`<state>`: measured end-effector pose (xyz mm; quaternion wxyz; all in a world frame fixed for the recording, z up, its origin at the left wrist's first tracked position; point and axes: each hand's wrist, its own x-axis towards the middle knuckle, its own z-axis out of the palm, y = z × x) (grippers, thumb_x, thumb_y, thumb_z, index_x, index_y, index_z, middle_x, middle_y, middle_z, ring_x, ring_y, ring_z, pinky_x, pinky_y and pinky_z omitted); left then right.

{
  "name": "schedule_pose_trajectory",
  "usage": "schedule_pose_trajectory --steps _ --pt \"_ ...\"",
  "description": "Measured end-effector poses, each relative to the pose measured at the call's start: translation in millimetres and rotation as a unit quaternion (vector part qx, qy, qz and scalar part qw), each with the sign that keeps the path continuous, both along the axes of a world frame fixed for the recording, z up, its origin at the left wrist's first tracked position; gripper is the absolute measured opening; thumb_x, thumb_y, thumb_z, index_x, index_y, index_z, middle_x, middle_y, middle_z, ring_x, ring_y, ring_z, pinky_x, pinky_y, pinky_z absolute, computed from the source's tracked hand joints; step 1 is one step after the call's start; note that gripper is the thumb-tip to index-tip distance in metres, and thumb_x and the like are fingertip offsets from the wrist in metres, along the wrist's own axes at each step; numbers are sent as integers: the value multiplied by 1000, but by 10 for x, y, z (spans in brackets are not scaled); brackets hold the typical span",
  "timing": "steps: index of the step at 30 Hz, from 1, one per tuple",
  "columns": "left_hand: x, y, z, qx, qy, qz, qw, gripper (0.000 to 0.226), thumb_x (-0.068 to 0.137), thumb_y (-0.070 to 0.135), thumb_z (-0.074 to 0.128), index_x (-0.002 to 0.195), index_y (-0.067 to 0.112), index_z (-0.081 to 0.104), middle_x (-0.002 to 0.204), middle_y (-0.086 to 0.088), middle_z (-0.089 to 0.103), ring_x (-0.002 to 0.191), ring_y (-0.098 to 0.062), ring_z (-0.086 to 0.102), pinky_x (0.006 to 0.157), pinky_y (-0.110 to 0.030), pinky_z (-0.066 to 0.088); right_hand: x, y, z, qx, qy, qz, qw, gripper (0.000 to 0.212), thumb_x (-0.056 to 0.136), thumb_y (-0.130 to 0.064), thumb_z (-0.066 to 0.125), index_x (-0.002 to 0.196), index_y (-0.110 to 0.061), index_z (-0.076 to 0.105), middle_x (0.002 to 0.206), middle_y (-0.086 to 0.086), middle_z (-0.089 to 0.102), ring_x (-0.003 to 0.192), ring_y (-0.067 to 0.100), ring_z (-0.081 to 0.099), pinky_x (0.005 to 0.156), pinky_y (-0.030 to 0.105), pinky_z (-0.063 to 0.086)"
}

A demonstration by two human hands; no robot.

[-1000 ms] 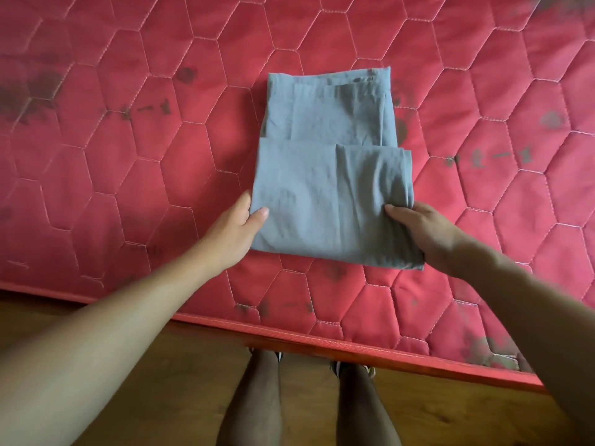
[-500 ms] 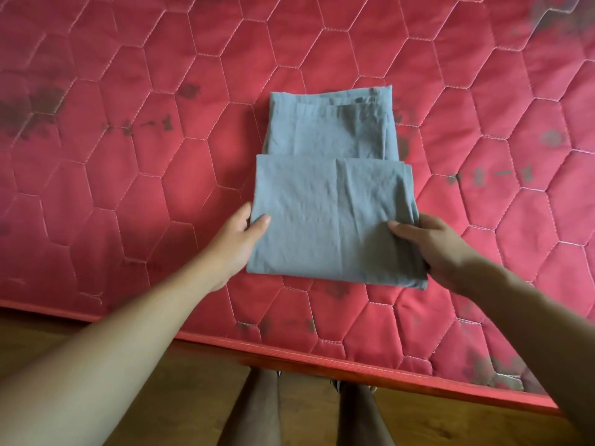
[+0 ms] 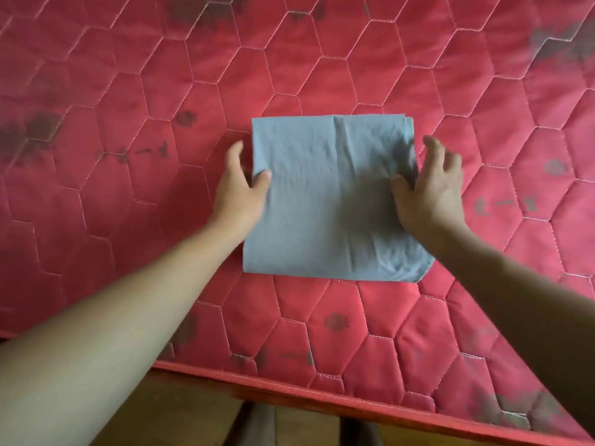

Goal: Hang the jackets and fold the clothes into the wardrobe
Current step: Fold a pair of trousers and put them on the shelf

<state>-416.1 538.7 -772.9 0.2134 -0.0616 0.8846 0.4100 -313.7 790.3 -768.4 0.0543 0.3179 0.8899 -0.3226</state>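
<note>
— Trouble from here, do you see any?

— A little. The folded grey garment (image 3: 331, 201) lies flat on the red quilted mattress (image 3: 128, 91), between the two hands and near the edge where the person stands. The fold looks finished, but I think it is not yet secure. The near right corner is round and puffy, so the layers may spring open there.

— And the hands, do they grip it?

— Not firmly. The left hand (image 3: 240, 188) has its thumb on top of the left edge, and its fingers are stretched along that edge on the mattress. The right hand (image 3: 428, 188) has only its thumb on the right edge, with the fingers spread and relaxed beside it. Both are loose, nothing is clenched.

— So what can go wrong?

— If the person lifts it by the two sides only, the middle can sag and the packet can unfold on the way. The soft mattress also gives little support for a hand sliding under.

— What can you not see?

— The wardrobe is nowhere in view, so I cannot judge the way to it. How many layers are inside the fold is hidden, and I cannot tell which kind of garment it is. At the bottom, over the wooden floor (image 3: 180, 407), something dark is cut off, perhaps the person's legs.
</note>
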Motion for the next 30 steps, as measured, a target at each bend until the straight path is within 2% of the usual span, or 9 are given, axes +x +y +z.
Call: schedule_pose_trajectory --steps 2,4,6,8,12,16,23,27,30 --pt "131 45 100 -76 191 -93 974 64 97 23 57 155 12 32 149 -14 40 140 -29 40 117 -33 29 63 -194 60 124 48 116 984 72 91 -33 52 157 -15 31 160 22 26 148 43 24 117 57 24" --pt "351 97 59 -161 284 -243 913 64 99 33 51 157 15 32 162 -21 24 152 -37 21 124 -45 19 84 -349 -47 184 45 227 955 73 95 -48 45 160 -21 27 168 19 11 155 43 7 120 66 8" --pt "551 73 -193 -252 264 -341 866 67 99 48 44 160 25 27 167 -19 10 155 -37 6 122 -58 15 72 -439 -261 198 2 276 941 75 98 -60 39 162 -26 21 170 16 3 156 41 -1 120 70 4" --pt "595 10 -430 -277 237 -376 852 69 99 53 41 160 27 25 168 -20 6 156 -37 2 119 -63 17 54 -469 -445 193 -34 288 937 77 99 -67 34 163 -30 15 170 14 -3 156 40 -7 119 70 6" --pt "537 -9 -519 -276 249 -386 844 69 98 53 43 160 27 26 167 -21 8 155 -39 3 120 -63 17 33 -468 -488 182 -50 278 942 78 98 -68 35 163 -32 11 170 12 -8 155 39 -11 120 68 5" --pt "214 79 -368 -285 269 -366 844 69 99 52 40 161 30 18 168 -19 2 156 -37 -2 120 -65 9 -94 -331 -328 216 25 277 936 72 98 -54 48 161 -27 25 170 14 6 156 41 3 120 69 8" --pt "-394 345 -587 -285 250 -423 823 70 99 53 33 162 27 15 169 -15 2 156 -33 -4 119 -69 7 -515 -179 -651 210 -13 273 939 75 100 -64 30 163 -26 16 171 9 5 156 37 -6 123 64 5" --pt "-239 366 -365 -303 242 -391 835 71 100 53 34 162 26 12 169 -16 -2 156 -33 -6 119 -69 7 -451 -217 -473 228 -31 279 932 76 101 -63 28 163 -23 13 171 12 -1 156 38 -7 122 66 3" --pt "347 165 -167 -289 260 -376 841 71 100 51 39 162 26 15 168 -19 0 156 -36 -2 119 -67 11 -29 -351 -290 227 -3 288 930 77 99 -59 38 161 -16 24 170 15 6 156 41 1 120 69 5"
